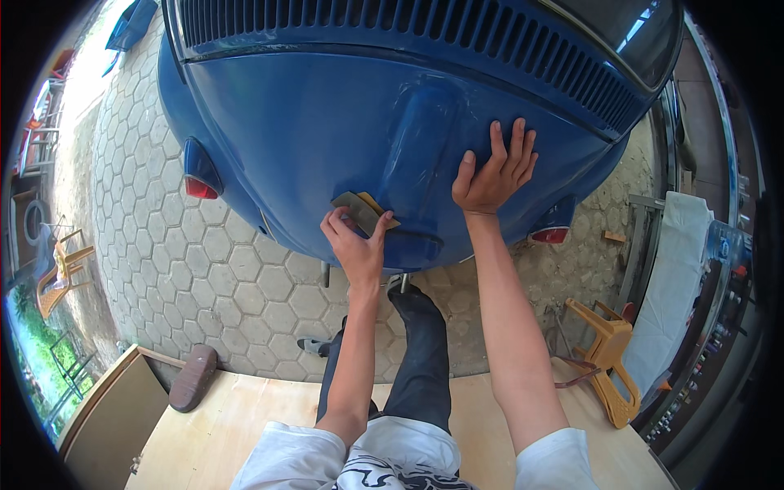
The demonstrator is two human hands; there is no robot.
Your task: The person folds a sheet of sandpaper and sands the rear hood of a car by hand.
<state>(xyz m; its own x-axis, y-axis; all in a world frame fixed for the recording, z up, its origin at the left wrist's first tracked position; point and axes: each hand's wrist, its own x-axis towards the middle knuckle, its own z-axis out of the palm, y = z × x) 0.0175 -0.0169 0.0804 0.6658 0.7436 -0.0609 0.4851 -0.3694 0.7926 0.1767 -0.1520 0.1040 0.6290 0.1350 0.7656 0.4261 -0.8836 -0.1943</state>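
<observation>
The rounded rear lid of a blue car [294, 128] fills the middle of the view, with pale scuffs around its long raised centre section. My left hand [358, 245] holds a folded grey-brown sheet, apparently sandpaper [360, 211], between thumb and fingers, against the lower part of the lid. A yellowish edge [372, 201] shows behind the sheet. To the right, my right hand [499, 168] rests on the blue paint with its fingers spread and nothing held. Above both hands runs a row of vent slots [429, 21], below the rear window [618, 37].
Red tail lights [201, 188] [549, 235] sit on both fenders, and exhaust pipes [325, 274] jut out below. Behind me is a plywood surface [245, 422] with a brown sandal-like object [193, 378]. A yellow plastic chair [606, 343] stands right, on hexagonal pavers [226, 278].
</observation>
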